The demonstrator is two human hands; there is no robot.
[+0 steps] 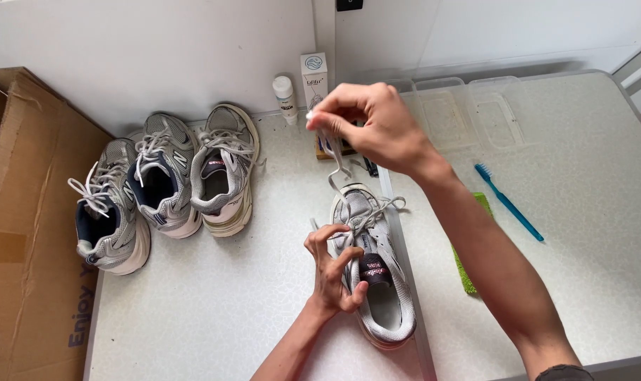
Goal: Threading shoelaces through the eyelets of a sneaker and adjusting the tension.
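On your far left a flattened cardboard box (17,233) leans at the table edge, and just right of it three grey sneakers (161,183) stand side by side near the wall, toes toward you and a little to the left, untouched. Next comes your left hand (333,271), closed on the grey sneaker (373,264) at the near middle of the white table (214,303): thumb and fingers pinch the tongue and lacing, steadying it. The shoe looks light, with soft mesh uppers that give under pressure and a stiffer sole, so hold it at the tongue or heel collar rather than squeezing the sides. Its long axis runs near to far, toe pointing away toward the wall, heel opening toward you. Above it your right hand (373,123) is closed in a pinch on the white lace (338,169), drawn up and taut; the lace is limp and thin, likely to slip unless gripped near its tip. Behind that hand stand a small white bottle (285,99) and a carton (315,74). Farther right lie clear plastic lids (468,116), a green cloth (468,271) and a blue toothbrush (507,201).
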